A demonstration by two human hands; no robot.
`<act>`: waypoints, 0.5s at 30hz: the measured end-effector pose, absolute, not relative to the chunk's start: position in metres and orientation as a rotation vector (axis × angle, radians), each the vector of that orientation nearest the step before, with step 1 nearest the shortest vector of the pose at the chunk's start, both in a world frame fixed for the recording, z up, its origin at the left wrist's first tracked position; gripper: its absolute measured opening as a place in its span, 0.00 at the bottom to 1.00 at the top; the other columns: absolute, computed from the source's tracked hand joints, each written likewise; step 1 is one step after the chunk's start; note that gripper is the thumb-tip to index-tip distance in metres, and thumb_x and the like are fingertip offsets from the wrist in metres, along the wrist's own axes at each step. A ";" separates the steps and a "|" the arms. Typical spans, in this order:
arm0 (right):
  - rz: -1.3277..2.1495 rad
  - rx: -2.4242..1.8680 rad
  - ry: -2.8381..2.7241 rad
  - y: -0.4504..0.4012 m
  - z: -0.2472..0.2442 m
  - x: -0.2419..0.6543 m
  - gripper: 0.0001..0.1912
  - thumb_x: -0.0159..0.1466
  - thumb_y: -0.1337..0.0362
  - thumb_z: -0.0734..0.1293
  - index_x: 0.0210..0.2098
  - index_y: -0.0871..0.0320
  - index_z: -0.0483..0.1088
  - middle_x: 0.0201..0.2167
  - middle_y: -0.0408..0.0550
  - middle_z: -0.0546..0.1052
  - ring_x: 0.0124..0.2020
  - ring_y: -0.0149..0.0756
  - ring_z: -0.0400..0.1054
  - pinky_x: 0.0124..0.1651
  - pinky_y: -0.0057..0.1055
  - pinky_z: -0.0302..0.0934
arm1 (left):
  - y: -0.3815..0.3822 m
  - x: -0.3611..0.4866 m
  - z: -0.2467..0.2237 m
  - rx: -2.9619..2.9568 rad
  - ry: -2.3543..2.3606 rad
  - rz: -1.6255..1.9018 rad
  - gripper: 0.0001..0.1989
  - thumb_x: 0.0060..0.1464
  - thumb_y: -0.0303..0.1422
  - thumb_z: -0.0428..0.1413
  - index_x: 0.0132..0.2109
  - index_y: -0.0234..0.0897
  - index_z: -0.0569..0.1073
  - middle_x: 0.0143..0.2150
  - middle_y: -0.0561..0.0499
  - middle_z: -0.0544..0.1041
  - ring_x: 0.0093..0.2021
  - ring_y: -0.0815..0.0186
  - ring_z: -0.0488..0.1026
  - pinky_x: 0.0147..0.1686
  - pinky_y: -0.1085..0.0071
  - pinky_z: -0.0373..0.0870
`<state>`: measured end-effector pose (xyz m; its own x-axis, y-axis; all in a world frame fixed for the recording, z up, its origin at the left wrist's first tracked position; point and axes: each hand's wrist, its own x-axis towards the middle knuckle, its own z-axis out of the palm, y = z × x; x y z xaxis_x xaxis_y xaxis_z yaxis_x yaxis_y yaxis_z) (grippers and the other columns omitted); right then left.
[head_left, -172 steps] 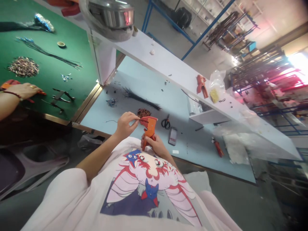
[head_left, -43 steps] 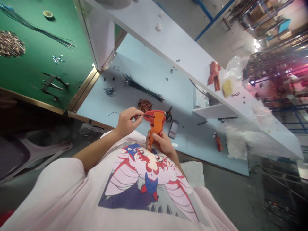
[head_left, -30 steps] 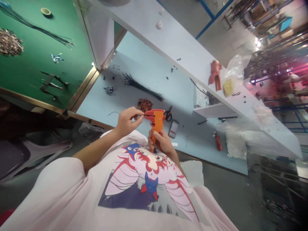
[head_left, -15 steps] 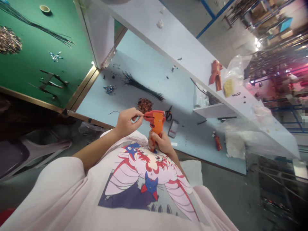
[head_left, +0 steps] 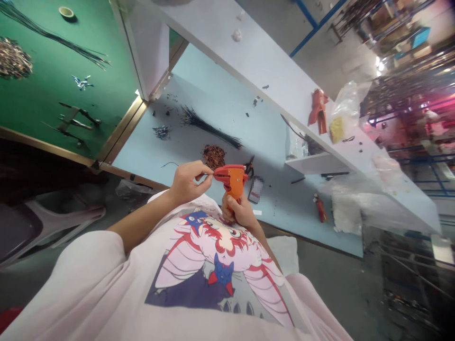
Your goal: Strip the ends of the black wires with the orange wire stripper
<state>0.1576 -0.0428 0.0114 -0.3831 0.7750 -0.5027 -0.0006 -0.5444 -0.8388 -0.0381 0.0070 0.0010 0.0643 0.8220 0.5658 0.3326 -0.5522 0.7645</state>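
Note:
My right hand [head_left: 239, 208] is wrapped round the handles of an orange and red wire stripper [head_left: 234, 180], held upright over the front edge of the bench. Its red jaws point left. My left hand [head_left: 192, 179] pinches a thin dark wire [head_left: 170, 164] between thumb and fingertips, right at the mouth of the jaws. The wire's tail sticks out to the left behind the hand. Whether the wire's end lies inside the jaws is hard to see. Just beyond the stripper lies a heap of coppery wire scraps [head_left: 213, 156], with a long bundle of dark wires [head_left: 211, 128] behind it.
Black-handled scissors or cutters [head_left: 250, 166] and a phone-like object [head_left: 256, 190] lie right of the stripper. A small pile of short wires [head_left: 161, 132] is at left. A white raised shelf [head_left: 263, 61] crosses behind, carrying a second red tool [head_left: 318, 111]. A green table [head_left: 106, 90] adjoins.
The stripper and my right hand have shifted slightly to the right, and the jaws look more closed. My left hand has stayed nearly in place with its wire.

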 end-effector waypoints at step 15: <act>1.995 -1.250 -1.052 -0.046 0.017 0.157 0.20 0.59 0.51 0.65 0.21 0.57 0.57 0.10 0.33 0.57 0.09 0.22 0.49 0.14 0.23 0.47 | 0.005 -0.038 0.004 1.958 1.114 1.536 0.02 0.50 0.26 0.54 0.30 0.36 0.71 0.19 0.57 0.62 0.21 0.74 0.59 0.24 0.75 0.57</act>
